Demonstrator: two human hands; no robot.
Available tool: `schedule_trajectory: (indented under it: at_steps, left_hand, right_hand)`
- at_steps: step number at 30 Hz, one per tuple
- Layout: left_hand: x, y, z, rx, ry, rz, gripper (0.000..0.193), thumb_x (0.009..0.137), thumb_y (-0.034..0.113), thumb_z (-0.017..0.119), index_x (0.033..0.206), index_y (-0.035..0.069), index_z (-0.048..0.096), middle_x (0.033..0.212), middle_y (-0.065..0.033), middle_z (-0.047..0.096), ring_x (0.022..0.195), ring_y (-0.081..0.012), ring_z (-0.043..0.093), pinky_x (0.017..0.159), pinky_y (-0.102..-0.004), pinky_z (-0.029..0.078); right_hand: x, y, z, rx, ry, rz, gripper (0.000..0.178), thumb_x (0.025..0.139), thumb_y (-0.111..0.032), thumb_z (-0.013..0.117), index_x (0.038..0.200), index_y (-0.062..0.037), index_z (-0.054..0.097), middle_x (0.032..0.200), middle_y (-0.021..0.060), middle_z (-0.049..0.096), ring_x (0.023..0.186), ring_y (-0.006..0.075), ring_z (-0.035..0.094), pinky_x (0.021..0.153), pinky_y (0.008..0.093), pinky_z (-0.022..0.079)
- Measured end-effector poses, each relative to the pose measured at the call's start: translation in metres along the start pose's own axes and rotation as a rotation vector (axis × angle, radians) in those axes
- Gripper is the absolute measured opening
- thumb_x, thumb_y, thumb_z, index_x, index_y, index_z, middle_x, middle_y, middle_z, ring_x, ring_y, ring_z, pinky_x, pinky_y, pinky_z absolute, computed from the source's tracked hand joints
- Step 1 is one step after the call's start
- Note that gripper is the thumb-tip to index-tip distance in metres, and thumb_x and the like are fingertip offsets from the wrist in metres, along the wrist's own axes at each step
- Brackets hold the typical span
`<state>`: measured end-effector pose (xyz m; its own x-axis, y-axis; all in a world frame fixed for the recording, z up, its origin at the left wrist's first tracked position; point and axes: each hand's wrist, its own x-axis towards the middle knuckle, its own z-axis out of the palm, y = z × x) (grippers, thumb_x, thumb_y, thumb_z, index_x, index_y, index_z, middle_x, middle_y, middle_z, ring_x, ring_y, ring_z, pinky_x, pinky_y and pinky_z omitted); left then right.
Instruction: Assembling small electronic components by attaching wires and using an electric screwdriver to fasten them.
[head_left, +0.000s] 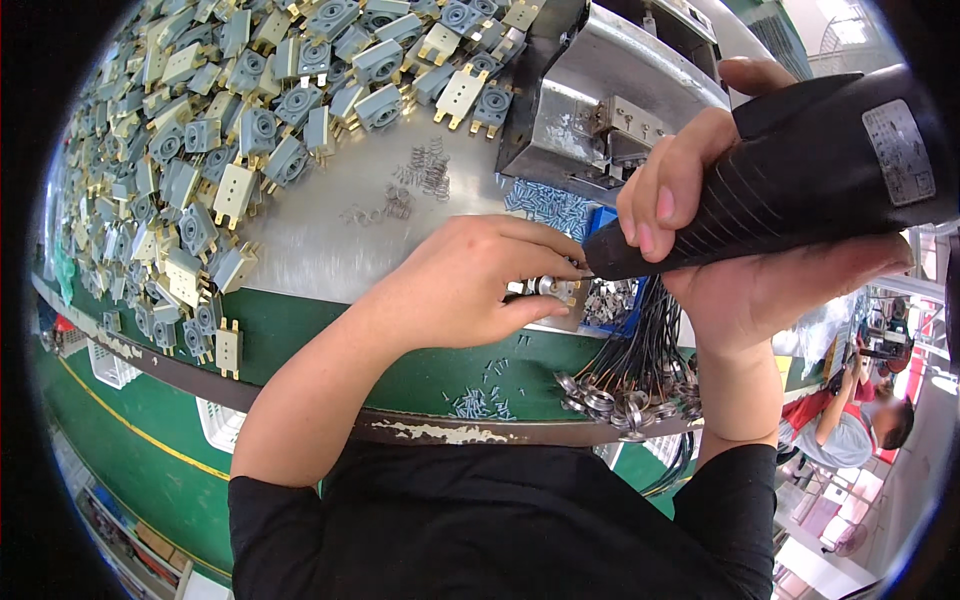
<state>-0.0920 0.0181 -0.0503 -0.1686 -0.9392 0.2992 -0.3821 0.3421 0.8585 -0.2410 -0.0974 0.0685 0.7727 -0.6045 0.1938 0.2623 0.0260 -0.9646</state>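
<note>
My right hand (735, 300) wraps around a thick black power screwdriver (810, 170) with a silver label on its body. The tool slants down to the left, and its narrower front end stops beside the fingers of my left hand (475, 280). Between the thumb and fingers of that left hand sits a small metal part (546, 287), low over the green bench edge. My fingers cover most of the part. I cannot make out the tool's very tip or whether it touches the part.
Grey and cream switch-like blocks (235, 190) pile up at left. Loose springs (425, 170) lie on the metal sheet (310, 240). Blue screws (550, 203), a blue bin (630, 322), ring-ended black cables (640, 350) and a metal housing (580, 90) surround my hands. A person (850, 430) works at right.
</note>
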Motion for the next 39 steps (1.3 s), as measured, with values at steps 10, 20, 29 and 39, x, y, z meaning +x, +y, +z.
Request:
schedule_trajectory:
  at_steps: [10, 20, 29, 39]
  left_hand:
    - [0.001, 0.0, 0.0, -0.014, 0.014, 0.001, 0.028, 0.084, 0.019, 0.079, 0.11, 0.008, 0.08, 0.12, -0.0066, 0.077, 0.107, -0.0292, 0.073, 0.093, -0.0409, 0.059]
    - [0.001, 0.001, 0.001, -0.015, 0.014, 0.006, 0.029, 0.084, 0.02, 0.08, 0.11, 0.008, 0.08, 0.12, -0.0057, 0.077, 0.108, -0.0289, 0.073, 0.093, -0.0407, 0.059]
    - [0.0, -0.002, 0.003, -0.048, 0.014, -0.008, 0.029, 0.085, 0.02, 0.079, 0.11, 0.006, 0.08, 0.12, -0.0063, 0.077, 0.109, -0.0285, 0.073, 0.093, -0.04, 0.058]
    - [-0.001, -0.005, 0.005, -0.04, 0.044, 0.026, 0.03, 0.085, 0.021, 0.08, 0.109, 0.003, 0.079, 0.116, -0.009, 0.077, 0.107, -0.03, 0.073, 0.093, -0.0403, 0.058]
  right_hand:
    - [-0.002, 0.001, -0.003, -0.054, 0.06, -0.012, 0.139, 0.071, -0.107, 0.035, 0.155, 0.0029, 0.031, 0.077, 0.006, 0.055, 0.058, 0.0193, 0.054, 0.059, 0.0349, 0.048]
    - [-0.003, 0.0, -0.004, -0.042, 0.047, 0.007, 0.141, 0.068, -0.108, 0.036, 0.154, 0.0036, 0.029, 0.077, 0.0069, 0.054, 0.058, 0.0205, 0.055, 0.059, 0.0348, 0.048]
    - [-0.017, -0.018, 0.001, -0.237, -0.008, -0.08, 0.131, 0.072, -0.103, 0.046, 0.156, -0.0029, 0.033, 0.08, 0.0056, 0.054, 0.059, 0.0184, 0.054, 0.058, 0.0358, 0.047]
    - [-0.03, -0.002, -0.009, 0.006, -0.065, -0.167, 0.126, 0.073, -0.101, 0.049, 0.157, -0.0072, 0.035, 0.081, 0.0044, 0.054, 0.06, 0.0169, 0.054, 0.058, 0.0355, 0.047]
